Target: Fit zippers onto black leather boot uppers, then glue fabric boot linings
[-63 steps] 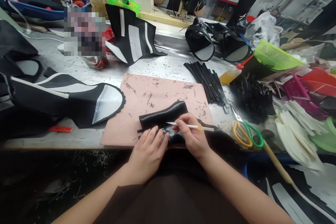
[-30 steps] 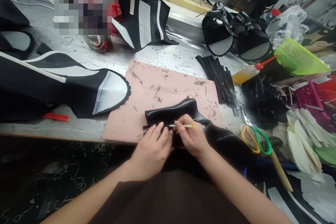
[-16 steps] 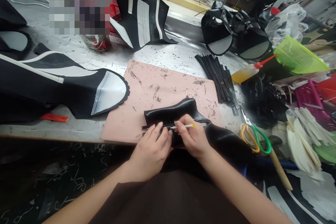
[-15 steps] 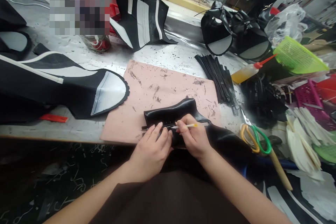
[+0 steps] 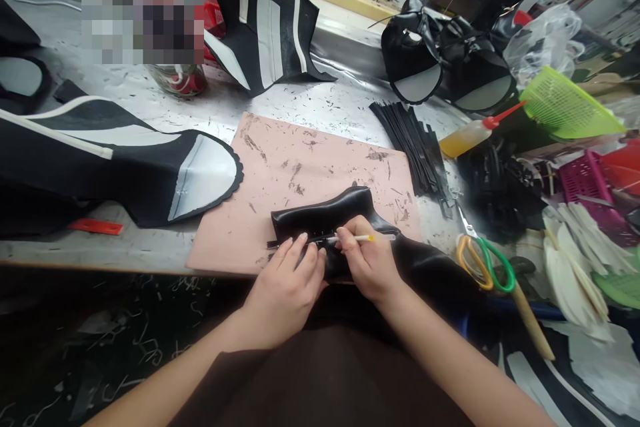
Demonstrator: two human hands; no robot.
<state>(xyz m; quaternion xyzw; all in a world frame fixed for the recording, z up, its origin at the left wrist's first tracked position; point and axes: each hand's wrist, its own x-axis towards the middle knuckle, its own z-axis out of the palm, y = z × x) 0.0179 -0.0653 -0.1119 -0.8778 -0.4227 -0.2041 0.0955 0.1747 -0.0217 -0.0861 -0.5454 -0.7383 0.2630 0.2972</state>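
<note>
A shiny black leather boot upper point(image 5: 320, 211) lies across the front of the pink cutting mat point(image 5: 295, 147), part of it hanging toward my lap. My left hand point(image 5: 285, 287) presses it down with the fingers close together, the thumb hidden beneath. In the pinch of my right hand point(image 5: 371, 260) is a slim white pen point(image 5: 364, 238) with a yellow band and a clear end. Its tip points left at a row of small slits in the leather, close to my left fingertips. Narrow black strips stick out left of those fingers.
Scissors point(image 5: 484, 260) and a wooden handle point(image 5: 534, 323) lie at the right edge. Black strips point(image 5: 413, 147) and a yellow glue bottle point(image 5: 465, 139) sit beyond the mat. Boot pieces point(image 5: 205, 177) spread on the left, above a red tool point(image 5: 97, 226). A green basket point(image 5: 570, 103) stands back right.
The view has shifted slightly. Both hands stay nearly in place, the pen still at the slits in the leather.
</note>
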